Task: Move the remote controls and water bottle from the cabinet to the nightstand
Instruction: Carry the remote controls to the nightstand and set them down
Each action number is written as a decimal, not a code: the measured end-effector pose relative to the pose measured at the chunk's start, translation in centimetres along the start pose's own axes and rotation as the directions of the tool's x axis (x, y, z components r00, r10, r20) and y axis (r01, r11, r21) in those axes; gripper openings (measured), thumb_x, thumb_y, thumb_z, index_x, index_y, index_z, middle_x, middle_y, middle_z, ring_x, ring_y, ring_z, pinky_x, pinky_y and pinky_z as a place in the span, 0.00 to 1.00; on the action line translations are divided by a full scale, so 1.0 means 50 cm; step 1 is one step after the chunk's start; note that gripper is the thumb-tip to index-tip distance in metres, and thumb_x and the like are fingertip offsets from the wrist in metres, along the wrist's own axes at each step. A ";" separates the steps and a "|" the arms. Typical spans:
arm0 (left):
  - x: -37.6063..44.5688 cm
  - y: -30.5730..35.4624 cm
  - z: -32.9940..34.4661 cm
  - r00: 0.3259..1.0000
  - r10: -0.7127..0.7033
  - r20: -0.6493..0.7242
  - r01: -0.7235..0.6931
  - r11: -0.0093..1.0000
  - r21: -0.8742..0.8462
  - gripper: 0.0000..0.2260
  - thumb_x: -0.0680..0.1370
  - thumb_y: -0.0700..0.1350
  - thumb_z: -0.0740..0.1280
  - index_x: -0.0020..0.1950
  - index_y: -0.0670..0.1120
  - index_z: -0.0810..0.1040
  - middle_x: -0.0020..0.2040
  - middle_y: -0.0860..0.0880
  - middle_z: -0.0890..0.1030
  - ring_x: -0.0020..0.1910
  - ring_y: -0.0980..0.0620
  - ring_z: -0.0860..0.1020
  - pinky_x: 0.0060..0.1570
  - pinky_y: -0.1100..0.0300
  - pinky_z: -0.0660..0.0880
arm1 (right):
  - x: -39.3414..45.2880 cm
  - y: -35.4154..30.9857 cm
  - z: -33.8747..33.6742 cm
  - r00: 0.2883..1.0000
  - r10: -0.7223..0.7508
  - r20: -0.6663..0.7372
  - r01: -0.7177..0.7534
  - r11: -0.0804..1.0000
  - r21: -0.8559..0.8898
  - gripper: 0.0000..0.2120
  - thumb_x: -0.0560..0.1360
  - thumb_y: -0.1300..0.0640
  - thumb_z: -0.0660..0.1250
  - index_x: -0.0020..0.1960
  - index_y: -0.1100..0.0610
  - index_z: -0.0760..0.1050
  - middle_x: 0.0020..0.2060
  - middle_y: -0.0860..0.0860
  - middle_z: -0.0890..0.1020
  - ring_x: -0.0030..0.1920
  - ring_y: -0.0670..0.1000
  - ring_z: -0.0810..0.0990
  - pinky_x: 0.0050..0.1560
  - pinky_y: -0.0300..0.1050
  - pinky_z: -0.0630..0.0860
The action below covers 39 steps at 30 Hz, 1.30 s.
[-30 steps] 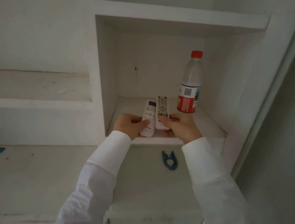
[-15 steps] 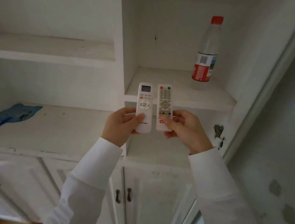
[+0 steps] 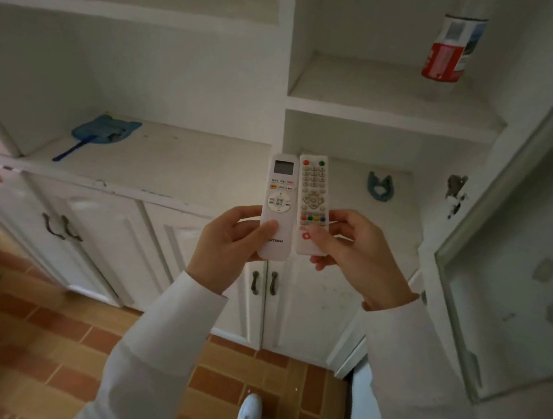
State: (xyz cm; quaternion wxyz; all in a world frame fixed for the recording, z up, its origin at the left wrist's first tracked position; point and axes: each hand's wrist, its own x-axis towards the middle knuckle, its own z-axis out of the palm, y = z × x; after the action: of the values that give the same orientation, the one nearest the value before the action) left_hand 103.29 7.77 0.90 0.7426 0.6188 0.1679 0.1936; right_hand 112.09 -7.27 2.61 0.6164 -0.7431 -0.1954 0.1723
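My left hand (image 3: 230, 238) grips a white air-conditioner remote (image 3: 280, 196) with a small screen, held upright. Beside it, my right hand (image 3: 359, 256) grips a white TV remote (image 3: 313, 193) with many coloured buttons. Both remotes are held side by side in the air in front of the white cabinet, away from its shelf (image 3: 392, 114). The water bottle (image 3: 450, 50) with a red label stands on that shelf at the upper right; its top is cut off by the frame edge.
A blue fly swatter (image 3: 101, 136) lies on the white counter (image 3: 154, 178) at the left. A blue clip (image 3: 379, 186) lies on the counter under the shelf. Cabinet doors with dark handles (image 3: 263, 282) stand below. An open glass door (image 3: 514, 288) stands at the right. The floor is brown tile.
Both hands lifted the two remotes off the shelf and drew them back and down, away from the cabinet. The view tilted downward, so the floor and my shoe show.
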 end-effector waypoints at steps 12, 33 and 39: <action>-0.137 -0.042 -0.082 0.988 -0.068 -0.140 0.061 0.997 -0.051 0.10 0.74 0.38 0.68 0.55 0.42 0.76 0.39 0.50 0.86 0.41 0.52 0.84 0.37 0.63 0.79 | -0.086 0.048 0.080 0.982 0.083 0.172 -0.080 0.997 -0.020 0.14 0.73 0.55 0.70 0.55 0.59 0.73 0.43 0.54 0.84 0.34 0.53 0.84 0.38 0.48 0.82; -0.280 -0.067 -0.229 0.886 -0.117 -0.449 0.068 0.990 -0.125 0.15 0.72 0.38 0.68 0.58 0.40 0.75 0.42 0.47 0.86 0.42 0.50 0.84 0.37 0.63 0.79 | -0.113 0.073 0.268 0.843 0.081 0.532 -0.083 0.996 -0.019 0.12 0.72 0.57 0.70 0.54 0.58 0.73 0.42 0.52 0.84 0.34 0.54 0.83 0.34 0.44 0.81; -0.329 -0.057 -0.287 0.784 -0.111 -0.611 0.040 0.991 -0.128 0.14 0.73 0.37 0.68 0.58 0.40 0.75 0.43 0.48 0.86 0.43 0.51 0.84 0.37 0.63 0.79 | -0.105 0.065 0.364 0.735 0.053 0.676 -0.042 0.999 -0.034 0.12 0.72 0.57 0.70 0.54 0.58 0.73 0.44 0.52 0.85 0.38 0.56 0.84 0.37 0.49 0.82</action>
State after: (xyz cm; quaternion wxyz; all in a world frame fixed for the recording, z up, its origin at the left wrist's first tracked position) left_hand 82.23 11.44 -4.31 0.6868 0.4734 0.4148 0.3636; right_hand 98.75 5.01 -3.80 0.4926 -0.6395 -0.3883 0.4445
